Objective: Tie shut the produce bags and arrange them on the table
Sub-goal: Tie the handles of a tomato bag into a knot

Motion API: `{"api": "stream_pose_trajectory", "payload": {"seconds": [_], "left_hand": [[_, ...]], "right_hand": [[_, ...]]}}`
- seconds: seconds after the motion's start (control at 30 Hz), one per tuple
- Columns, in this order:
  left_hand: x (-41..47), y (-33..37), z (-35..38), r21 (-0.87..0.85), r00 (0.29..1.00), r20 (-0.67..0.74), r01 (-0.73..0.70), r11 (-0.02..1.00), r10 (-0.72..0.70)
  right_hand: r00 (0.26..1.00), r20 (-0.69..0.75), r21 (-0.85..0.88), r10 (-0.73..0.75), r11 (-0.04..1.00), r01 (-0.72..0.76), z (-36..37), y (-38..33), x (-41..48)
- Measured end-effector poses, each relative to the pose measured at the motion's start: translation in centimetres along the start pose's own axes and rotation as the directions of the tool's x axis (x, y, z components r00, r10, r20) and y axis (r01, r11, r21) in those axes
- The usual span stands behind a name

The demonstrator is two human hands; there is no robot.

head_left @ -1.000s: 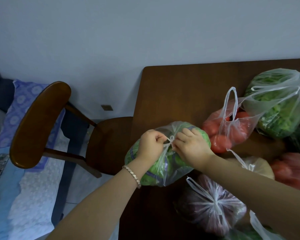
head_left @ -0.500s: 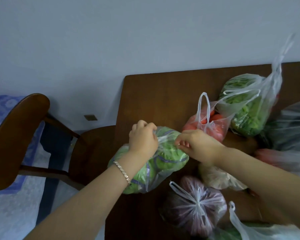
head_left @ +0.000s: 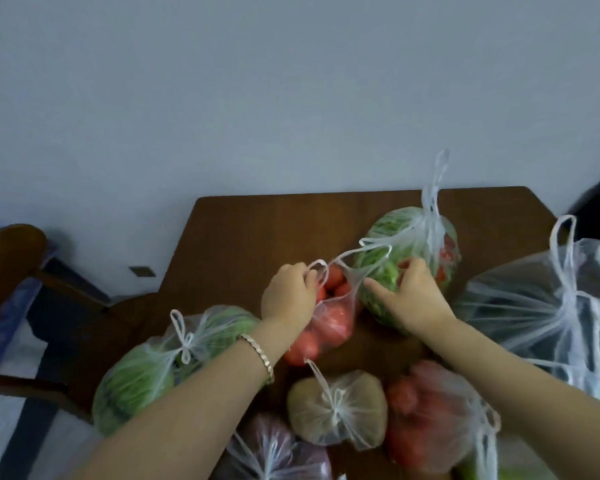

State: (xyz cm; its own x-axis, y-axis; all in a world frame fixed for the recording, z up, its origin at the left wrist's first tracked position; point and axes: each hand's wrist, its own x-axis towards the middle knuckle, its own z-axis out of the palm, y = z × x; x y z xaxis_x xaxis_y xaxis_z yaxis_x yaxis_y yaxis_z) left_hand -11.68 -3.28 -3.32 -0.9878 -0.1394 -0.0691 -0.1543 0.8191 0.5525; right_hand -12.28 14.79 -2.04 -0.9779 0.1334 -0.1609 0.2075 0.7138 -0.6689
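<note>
Works on the tomato bag [head_left: 329, 323], mid worktop [head_left: 257, 230], wedged between the tied cabbage bag [head_left: 136, 386] and the greens bag [head_left: 409, 251]. Pinches one handle loop [head_left: 321, 271] with the left hand [head_left: 288, 296], fingers curled tight on it. Reaches the right hand [head_left: 418, 299] toward the second handle [head_left: 355, 284], index finger out and touching the strip; cannot tell whether actually pinched. Holds the hands apart, with the bag mouth gaping between them and tomatoes showing.

Looks like the start of the knot, with nothing crossed yet.

Risks grabbing the wrong strip, namely the greens bag's loose handle [head_left: 374, 245] lying across the same spot, and so tying two bags together. Risks tearing the thin film if yanked hard against the tomatoes' weight. Could spill tomatoes out of the open mouth if tipped sideways. Could also shove the cabbage bag, seemingly hanging over the worktop's left edge under the left forearm, off toward the chair [head_left: 11, 258]. Leaves the greens bag open too; tied potato bag [head_left: 336, 407] just in front.
</note>
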Motion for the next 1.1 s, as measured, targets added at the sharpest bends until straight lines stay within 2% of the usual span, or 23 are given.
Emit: {"api": "stream_pose_trajectory", "payload": {"seconds": [0.1, 0.17, 0.2, 0.3, 0.37, 0.43, 0.5, 0.57, 0.6, 0.7, 0.8, 0.83, 0.93, 0.97, 1.0, 1.03, 1.1], "left_hand": [[-1.0, 1.1, -0.2, 0.186, 0.983, -0.121, -0.115, 0.976, 0.139], [-1.2, 1.3, -0.7, 0.257, 0.953, -0.226, -0.140, 0.956, 0.200], [-1.1, 1.2, -1.1, 0.229, 0.941, -0.281, -0.123, 0.966, 0.186], [-0.8, 1.0, -1.9, -0.043, 0.917, -0.399, -0.046, 0.998, 0.025], [-0.9, 0.9, -2.0, -0.275, 0.905, -0.398, 0.041, 0.961, -0.152], [-1.0, 0.5, -2.0, -0.514, 0.878, -0.325, 0.148, 0.845, -0.352], [-1.1, 0.3, -2.3, -0.714, 0.846, -0.177, 0.242, 0.658, -0.503], [-1.1, 0.6, -2.8, -0.815, 0.838, -0.031, 0.294, 0.499, -0.545], [-1.1, 0.8, -3.0, -0.816, 0.844, 0.009, 0.316, 0.484, -0.537], [-1.3, 1.2, -3.7, -0.739, 0.886, 0.100, 0.370, 0.563, -0.452], [-1.9, 1.7, -4.3, -0.614, 0.909, 0.231, 0.412, 0.673, -0.347], [-2.2, 1.8, -4.4, -0.554, 0.895, 0.305, 0.445, 0.704, -0.325], [-3.3, 2.3, -4.9, -0.365, 0.780, 0.556, 0.541, 0.758, -0.289], [-3.6, 2.4, -5.0, -0.317, 0.785, 0.558, 0.502, 0.805, -0.270], [-3.7, 2.4, -5.1, -0.276, 0.830, 0.503, 0.420, 0.865, -0.242], [-4.0, 2.4, -5.1, -0.256, 0.886, 0.419, 0.327, 0.910, -0.201], [-4.4, 2.2, -4.9, -0.293, 0.965, 0.231, 0.191, 0.937, -0.125]], "right_hand": [[0.989, 0.123, 0.127, 0.087, 0.986, -0.103, -0.2, -0.8, 2.1], [0.979, 0.204, 0.175, 0.022, 0.983, -0.059, -0.4, -1.7, 3.3], [0.975, 0.223, 0.205, -0.029, 0.979, -0.018, -0.4, -2.2, 3.6], [0.961, 0.246, 0.297, -0.126, 0.954, 0.049, -0.7, -3.4, 3.6], [0.941, 0.261, 0.301, -0.215, 0.944, 0.132, -0.8, -4.0, 2.5], [0.891, 0.304, 0.223, -0.338, 0.934, 0.279, -0.6, -3.9, 0.9], [0.838, 0.339, 0.167, -0.427, 0.904, 0.393, -0.1, -3.5, -0.7], [0.830, 0.324, 0.164, -0.454, 0.891, 0.423, 0.2, -3.1, -1.8], [0.852, 0.289, 0.164, -0.436, 0.899, 0.405, 0.2, -2.9, -2.1], [0.953, 0.118, 0.195, -0.279, 0.948, 0.253, 0.0, -2.3, -2.9], [0.978, 0.055, 0.192, -0.204, 0.963, 0.190, 0.1, -1.6, -3.9], [0.980, 0.051, 0.196, -0.194, 0.964, 0.180, 0.1, -1.3, -4.3], [0.983, 0.049, 0.205, -0.177, 0.965, 0.164, 0.5, -1.0, -5.5], [0.983, 0.044, 0.207, -0.179, 0.964, 0.167, 0.7, -1.1, -5.8], [0.983, 0.042, 0.217, -0.181, 0.962, 0.168, 0.8, -1.2, -6.0], [0.984, 0.041, 0.230, -0.176, 0.960, 0.162, 0.9, -1.3, -6.0], [0.988, 0.011, 0.246, -0.155, 0.958, 0.147, 1.0, -1.4, -5.7]]}}
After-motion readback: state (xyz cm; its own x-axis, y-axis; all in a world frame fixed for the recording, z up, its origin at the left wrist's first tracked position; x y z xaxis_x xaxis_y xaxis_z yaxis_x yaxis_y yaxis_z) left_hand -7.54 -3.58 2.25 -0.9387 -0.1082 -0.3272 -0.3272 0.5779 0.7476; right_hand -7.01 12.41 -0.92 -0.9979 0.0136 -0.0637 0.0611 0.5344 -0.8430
